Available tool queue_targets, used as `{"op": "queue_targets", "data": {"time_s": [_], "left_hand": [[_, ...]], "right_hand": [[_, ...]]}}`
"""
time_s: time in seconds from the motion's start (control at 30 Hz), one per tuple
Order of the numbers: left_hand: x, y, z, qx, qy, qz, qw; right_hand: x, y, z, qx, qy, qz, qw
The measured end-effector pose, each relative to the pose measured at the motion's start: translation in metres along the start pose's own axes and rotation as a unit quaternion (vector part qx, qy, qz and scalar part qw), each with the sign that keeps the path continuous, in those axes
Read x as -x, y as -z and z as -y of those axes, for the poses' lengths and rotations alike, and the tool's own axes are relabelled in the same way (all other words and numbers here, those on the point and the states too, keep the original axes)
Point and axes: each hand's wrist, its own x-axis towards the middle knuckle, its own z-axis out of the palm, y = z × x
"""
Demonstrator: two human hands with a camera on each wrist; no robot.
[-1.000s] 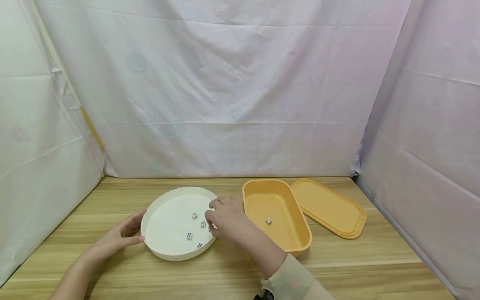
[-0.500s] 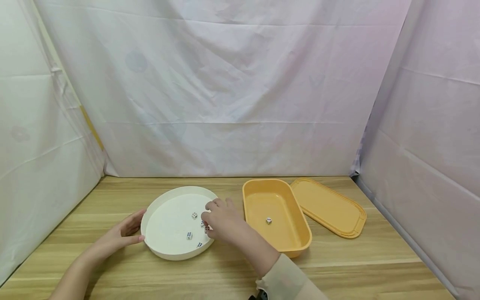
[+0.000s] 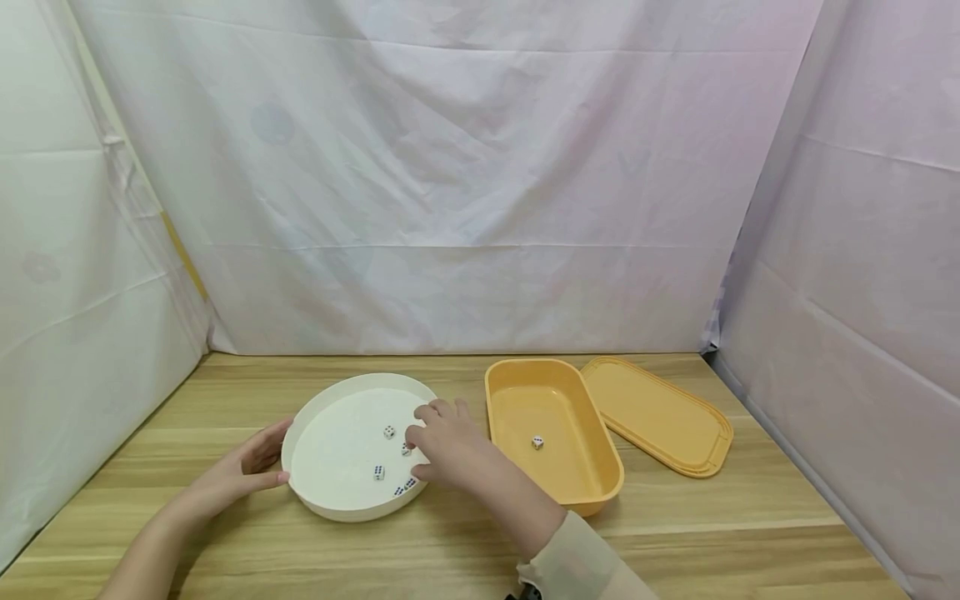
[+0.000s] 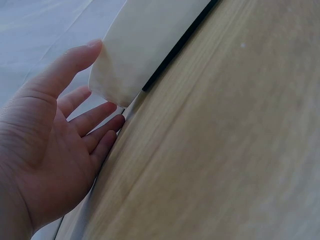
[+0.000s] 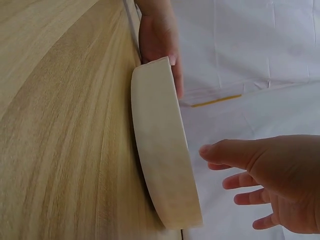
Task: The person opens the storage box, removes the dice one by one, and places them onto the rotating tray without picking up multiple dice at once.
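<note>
In the head view, several small white dice (image 3: 378,472) lie in a round white tray (image 3: 337,450). Two of them, one a die (image 3: 410,483) with blue pips, lie close together by the near right rim. My left hand (image 3: 243,471) touches the tray's left side with thumb and fingertips; the left wrist view shows its fingers (image 4: 95,120) fairly straight. Over the tray's right rim hovers my right hand (image 3: 450,446), nearest a die (image 3: 406,449) partly behind its fingers. In the right wrist view that hand's fingers (image 5: 250,197) are spread apart, with nothing seen between them.
To the right of the tray stands a deep yellow-orange box (image 3: 551,492) with one die (image 3: 537,442) inside. A matching flat lid (image 3: 660,417) lies to its right, partly behind the box. Pale cloth (image 3: 465,183) hangs behind the wooden table (image 3: 712,542).
The die that was at my right fingertips now lies by the tray's near rim, beside another die. My right hand has shifted slightly left. My left hand and the tray have stayed put.
</note>
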Motion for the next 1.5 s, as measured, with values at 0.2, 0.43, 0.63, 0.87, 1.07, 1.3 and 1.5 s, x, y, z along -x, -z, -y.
{"op": "queue_targets", "data": {"time_s": [0.2,0.43,0.63,0.87,1.07,1.3,1.5], "left_hand": [[0.0,0.0,0.001,0.005,-0.002,0.002,1.0],[0.001,0.0,0.0,0.006,-0.001,0.001,1.0],[0.001,-0.001,0.0,0.006,0.0,-0.001,1.0],[0.001,-0.001,-0.001,0.005,0.005,0.001,1.0],[0.001,-0.001,-0.001,0.005,0.005,0.0,1.0],[0.0,-0.001,0.0,-0.001,0.002,-0.004,1.0],[0.0,-0.001,-0.001,0.0,0.005,-0.004,1.0]], "right_hand": [[0.006,0.001,-0.002,0.002,-0.003,-0.004,1.0],[0.013,0.005,-0.006,0.01,0.005,-0.027,0.9996],[0.018,0.008,-0.012,0.0,0.006,-0.039,0.9992],[0.025,0.012,-0.019,-0.005,0.0,-0.052,0.9986],[0.031,0.013,-0.028,-0.017,-0.007,-0.049,0.9986],[0.037,0.014,-0.039,-0.024,-0.004,-0.063,0.9977],[0.042,0.015,-0.046,-0.027,-0.013,-0.063,0.9976]]}}
